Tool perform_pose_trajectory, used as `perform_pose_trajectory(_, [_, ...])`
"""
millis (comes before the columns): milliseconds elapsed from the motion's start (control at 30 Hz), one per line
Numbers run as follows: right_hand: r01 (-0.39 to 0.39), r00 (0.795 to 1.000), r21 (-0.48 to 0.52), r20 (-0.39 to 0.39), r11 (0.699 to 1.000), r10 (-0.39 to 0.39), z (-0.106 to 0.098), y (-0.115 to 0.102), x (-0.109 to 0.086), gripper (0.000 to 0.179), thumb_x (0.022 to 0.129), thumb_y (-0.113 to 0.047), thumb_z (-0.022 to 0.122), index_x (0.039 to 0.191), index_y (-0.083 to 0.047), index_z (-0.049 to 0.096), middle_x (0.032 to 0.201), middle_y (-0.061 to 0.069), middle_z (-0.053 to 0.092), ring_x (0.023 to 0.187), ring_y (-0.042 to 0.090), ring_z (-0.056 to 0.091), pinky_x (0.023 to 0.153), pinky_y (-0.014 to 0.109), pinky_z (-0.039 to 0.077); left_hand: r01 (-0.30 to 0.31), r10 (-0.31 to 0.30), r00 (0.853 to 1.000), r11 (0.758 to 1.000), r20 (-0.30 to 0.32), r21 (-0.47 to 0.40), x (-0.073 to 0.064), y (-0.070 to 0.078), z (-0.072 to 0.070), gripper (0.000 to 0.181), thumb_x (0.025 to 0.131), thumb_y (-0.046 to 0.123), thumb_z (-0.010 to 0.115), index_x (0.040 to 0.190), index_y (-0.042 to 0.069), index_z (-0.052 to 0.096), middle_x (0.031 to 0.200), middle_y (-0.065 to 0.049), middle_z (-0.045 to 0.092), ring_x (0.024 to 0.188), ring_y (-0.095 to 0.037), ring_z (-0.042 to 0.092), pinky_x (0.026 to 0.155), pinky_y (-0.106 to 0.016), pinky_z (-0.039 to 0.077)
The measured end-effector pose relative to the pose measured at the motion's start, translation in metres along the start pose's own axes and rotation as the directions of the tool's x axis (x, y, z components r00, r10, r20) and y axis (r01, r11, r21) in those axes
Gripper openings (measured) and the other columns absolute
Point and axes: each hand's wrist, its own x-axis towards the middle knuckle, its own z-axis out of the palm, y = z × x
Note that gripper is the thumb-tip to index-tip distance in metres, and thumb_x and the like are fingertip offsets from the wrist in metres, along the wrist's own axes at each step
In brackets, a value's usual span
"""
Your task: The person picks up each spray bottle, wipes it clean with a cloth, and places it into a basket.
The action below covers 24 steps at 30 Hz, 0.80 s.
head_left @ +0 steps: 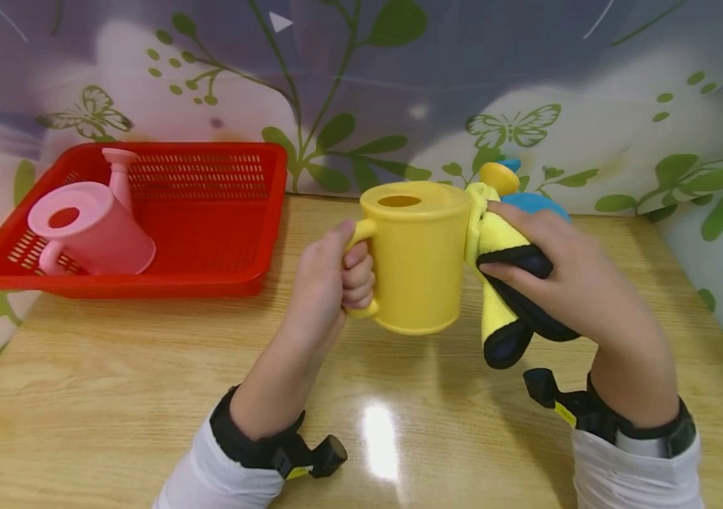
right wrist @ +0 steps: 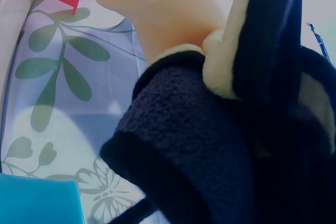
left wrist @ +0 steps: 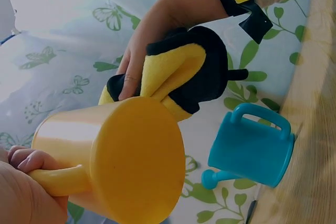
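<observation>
My left hand [head_left: 329, 276] grips the handle of a yellow toy watering can [head_left: 421, 261], holding it upright above the table. In my right hand [head_left: 565, 261] is a bunched yellow cloth with black edging [head_left: 501, 233], pressed against the can's right side near the spout. The yellow sprinkler head [head_left: 499, 178] shows beyond the cloth; most of the spout is hidden. From the left wrist view, the can's round base [left wrist: 139, 161] faces the camera. The dark side of the cloth [right wrist: 178, 108] fills much of the right wrist view.
A red plastic basket [head_left: 208, 284] stands at the back left, with a pink watering can [head_left: 97, 226] in it. Behind my right hand is a blue watering can [left wrist: 249, 145] on the wooden table [head_left: 145, 396]. A leaf-patterned cloth backdrop [head_left: 437, 85] runs along the back.
</observation>
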Motion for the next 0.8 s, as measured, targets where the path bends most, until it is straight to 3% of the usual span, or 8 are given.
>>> perform_pose_trajectory(267, [0.074, 0.991, -0.051, 0.111, 0.996, -0.068, 0.003, -0.003, 0.000, 0.066, 0.084, -0.020, 0.075, 0.143, -0.022, 0.045, 0.114, 0.006, 0.057, 0.097, 0.016, 0.050, 0.079, 0.040, 0.043, -0.045, 0.038, 0.995, 0.996, -0.091, -0.077, 0.002, 0.004, -0.003, 0.041, 0.100, 0.025, 0.032, 0.061, 0.015, 0.025, 0.044, 0.009, 0.023, 0.037, -0.004, 0.020, 0.039, -0.020, 0.015])
perform_pose_trajectory(367, [0.099, 0.980, -0.085, 0.181, 0.991, -0.083, 0.005, -0.001, -0.001, 0.065, 0.086, -0.024, 0.074, 0.144, -0.020, 0.045, 0.102, 0.002, 0.055, 0.083, 0.013, 0.047, 0.071, 0.034, 0.042, -0.087, 0.076, 0.991, 0.992, -0.114, -0.094, 0.001, 0.005, -0.005, 0.042, 0.101, 0.025, 0.032, 0.061, 0.015, 0.026, 0.045, 0.008, 0.024, 0.038, -0.005, 0.019, 0.040, -0.020, 0.015])
perform_pose_trajectory(533, [0.097, 0.955, -0.131, 0.293, 0.987, -0.055, 0.007, 0.003, -0.002, 0.061, 0.088, -0.031, 0.071, 0.143, -0.022, 0.047, 0.094, -0.002, 0.051, 0.076, 0.009, 0.043, 0.068, 0.030, 0.042, -0.160, 0.149, 0.983, 0.982, -0.105, -0.104, 0.002, 0.005, -0.009, 0.041, 0.101, 0.025, 0.032, 0.061, 0.015, 0.028, 0.045, 0.008, 0.025, 0.039, -0.006, 0.019, 0.040, -0.019, 0.015])
perform_pose_trajectory(633, [0.091, 0.939, -0.146, 0.343, 0.985, -0.036, 0.006, 0.006, -0.003, 0.060, 0.089, -0.032, 0.070, 0.143, -0.021, 0.046, 0.095, -0.002, 0.052, 0.076, 0.009, 0.045, 0.068, 0.031, 0.043, -0.168, 0.159, 0.983, 0.981, -0.093, -0.098, 0.003, 0.004, -0.009, 0.041, 0.100, 0.025, 0.033, 0.061, 0.015, 0.028, 0.045, 0.009, 0.025, 0.038, -0.005, 0.019, 0.040, -0.019, 0.015])
perform_pose_trajectory(800, [0.125, 0.938, -0.140, 0.339, 0.982, -0.071, 0.005, 0.009, -0.004, 0.059, 0.088, -0.027, 0.071, 0.142, -0.019, 0.048, 0.095, -0.002, 0.052, 0.076, 0.008, 0.044, 0.069, 0.031, 0.044, -0.169, 0.161, 0.984, 0.980, -0.077, -0.101, 0.004, 0.003, -0.008, 0.040, 0.099, 0.024, 0.032, 0.061, 0.015, 0.028, 0.045, 0.009, 0.025, 0.038, -0.004, 0.020, 0.040, -0.019, 0.015])
